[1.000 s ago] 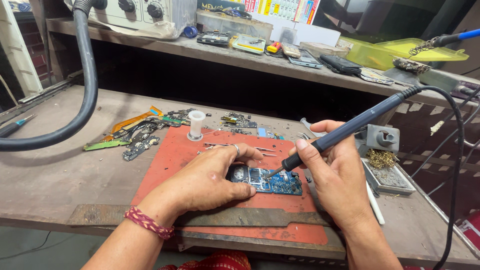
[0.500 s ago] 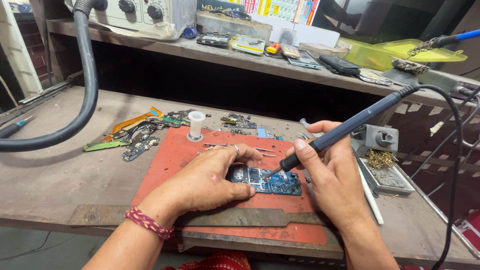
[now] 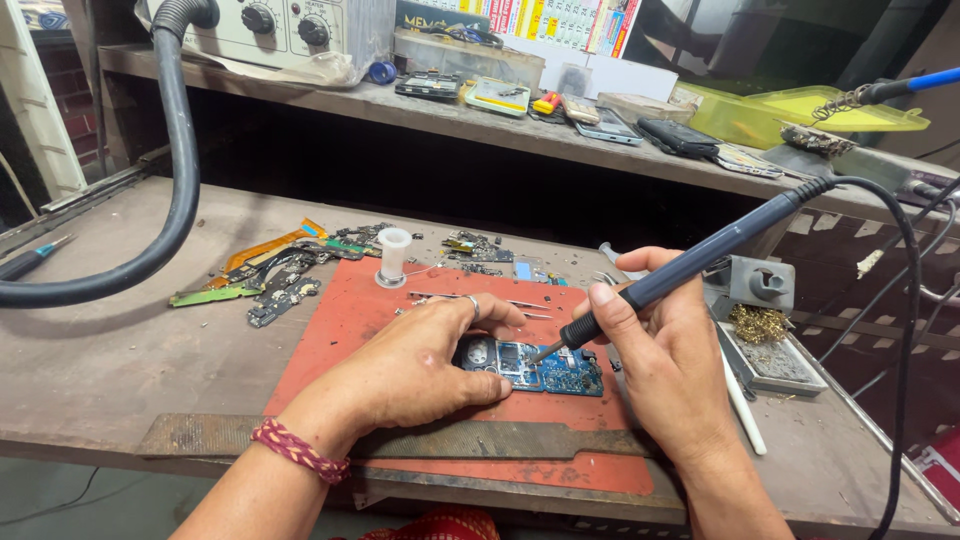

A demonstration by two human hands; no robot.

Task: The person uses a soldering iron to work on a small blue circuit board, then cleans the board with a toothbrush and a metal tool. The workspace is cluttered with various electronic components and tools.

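Note:
A blue circuit board [image 3: 545,368] lies on a red work mat [image 3: 350,320]. My left hand [image 3: 405,370] rests flat on the board's left end and holds it down; a ring is on one finger. My right hand [image 3: 665,360] grips a dark blue soldering iron [image 3: 690,265] like a pen. Its tip touches the board near the middle. A black cable runs from the iron's back end off to the right.
Tweezers [image 3: 480,298] and a small white spool [image 3: 393,256] lie on the mat's far side. Loose flex cables and parts [image 3: 270,275] sit to the left. A black hose [image 3: 170,180] curves at left. A brass-wool tip cleaner [image 3: 765,335] stands at right. A cluttered shelf [image 3: 560,130] runs behind.

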